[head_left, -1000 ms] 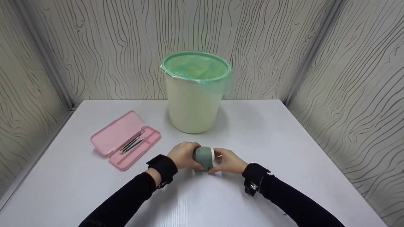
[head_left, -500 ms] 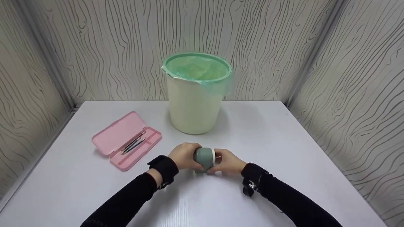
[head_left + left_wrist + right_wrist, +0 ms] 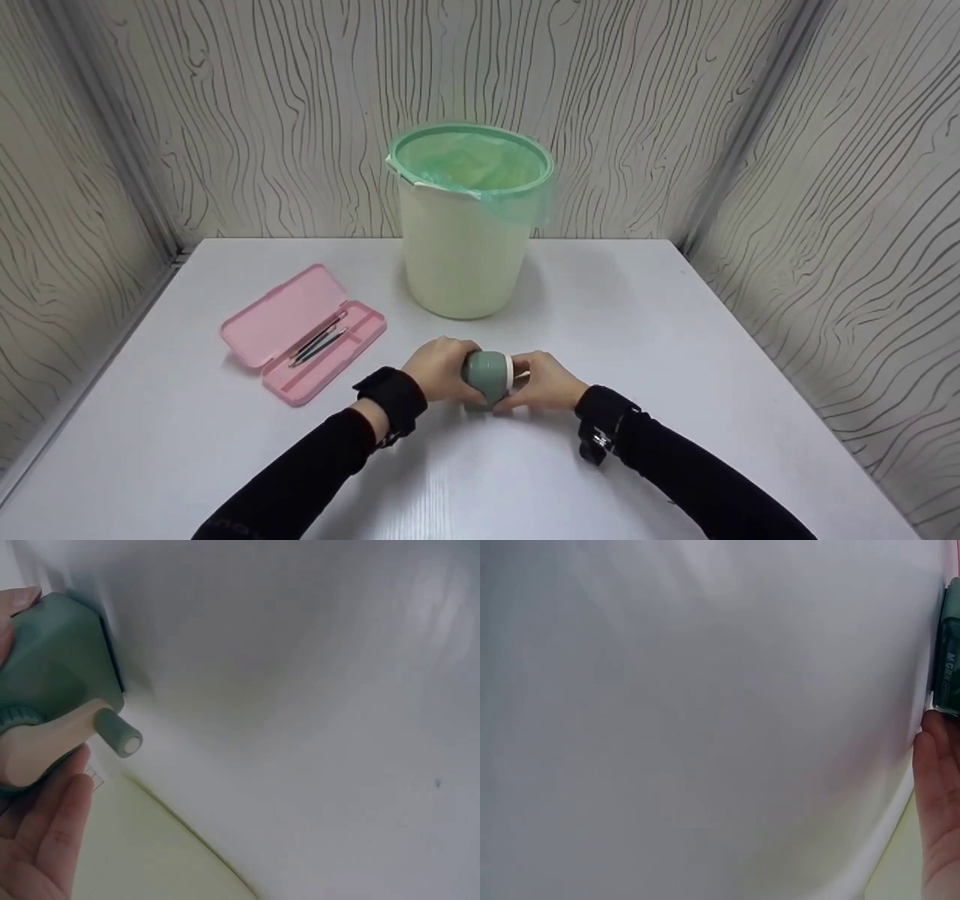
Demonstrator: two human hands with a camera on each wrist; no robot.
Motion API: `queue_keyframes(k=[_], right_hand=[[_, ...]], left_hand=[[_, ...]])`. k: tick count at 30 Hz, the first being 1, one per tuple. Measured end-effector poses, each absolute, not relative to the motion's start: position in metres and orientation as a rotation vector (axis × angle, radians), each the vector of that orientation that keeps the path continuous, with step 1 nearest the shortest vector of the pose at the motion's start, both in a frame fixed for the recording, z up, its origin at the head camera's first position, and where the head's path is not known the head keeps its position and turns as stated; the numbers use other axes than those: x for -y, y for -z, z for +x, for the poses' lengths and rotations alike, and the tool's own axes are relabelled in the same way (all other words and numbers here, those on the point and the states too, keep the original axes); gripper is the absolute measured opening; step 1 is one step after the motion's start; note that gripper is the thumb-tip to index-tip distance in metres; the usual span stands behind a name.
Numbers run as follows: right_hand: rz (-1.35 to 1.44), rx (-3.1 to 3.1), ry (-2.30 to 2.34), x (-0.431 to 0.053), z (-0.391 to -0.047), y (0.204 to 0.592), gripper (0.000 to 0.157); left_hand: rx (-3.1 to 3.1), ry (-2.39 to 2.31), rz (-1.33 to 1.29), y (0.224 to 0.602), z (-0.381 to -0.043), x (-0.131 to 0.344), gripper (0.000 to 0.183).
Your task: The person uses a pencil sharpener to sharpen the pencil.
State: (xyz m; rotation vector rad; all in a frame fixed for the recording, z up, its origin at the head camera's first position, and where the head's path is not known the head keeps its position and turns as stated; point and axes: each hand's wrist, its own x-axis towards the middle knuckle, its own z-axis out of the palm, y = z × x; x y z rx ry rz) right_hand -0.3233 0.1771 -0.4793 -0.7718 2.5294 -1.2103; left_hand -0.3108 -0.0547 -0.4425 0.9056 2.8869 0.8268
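A rounded green crank pencil sharpener [image 3: 486, 375] with a white ring on its right end stands near the middle of the white table. My left hand [image 3: 444, 369] grips its left end, thumb in front and fingers behind. In the left wrist view the crank [image 3: 52, 739], a beige arm with a green knob, sticks out between that hand's thumb and fingers. At the ringed end, my right hand [image 3: 546, 382] holds the sharpener between thumb and fingers. The right wrist view catches only the sharpener's dark see-through part [image 3: 948, 664] at its edge, by the fingers.
A pale bin [image 3: 461, 255] with a green rim and a green liner stands behind the hands. An open pink pencil case [image 3: 300, 390] lies on the left, with several pencils [image 3: 319, 341] in it. Patterned walls [image 3: 300, 112] enclose the table's back and sides.
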Motion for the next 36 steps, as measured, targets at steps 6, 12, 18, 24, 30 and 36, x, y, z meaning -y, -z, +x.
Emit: queue_keyframes(k=[6, 12, 18, 24, 30, 36], right_hand=[[-0.778, -2.539, 1.182, -0.1791, -0.3245, 0.4790, 0.043], [-0.783, -2.526, 1.199, -0.1799, -0.3256, 0.4809, 0.043], [-0.807, -2.523, 1.183, -0.1806, -0.3264, 0.4816, 0.043], [-0.836, -2.550, 1.170, -0.1801, -0.3243, 0.4779, 0.042], [-0.861, -2.557, 1.156, -0.1816, -0.3245, 0.4788, 0.045], [-0.884, -2.568, 1.144, -0.1845, -0.3257, 0.4812, 0.049]], left_hand=[[-2.886, -0.806, 0.911, 0.4429, -0.3114, 0.0541, 0.060], [-2.888, -0.801, 0.908, 0.4424, -0.3104, 0.0537, 0.060], [-2.871, -0.809, 0.902, 0.4420, -0.3095, 0.0542, 0.059], [-2.873, -0.817, 0.898, 0.4406, -0.3095, 0.0529, 0.058], [-2.876, -0.820, 0.895, 0.4408, -0.3094, 0.0532, 0.058], [-2.875, -0.814, 0.874, 0.4395, -0.3084, 0.0531, 0.060]])
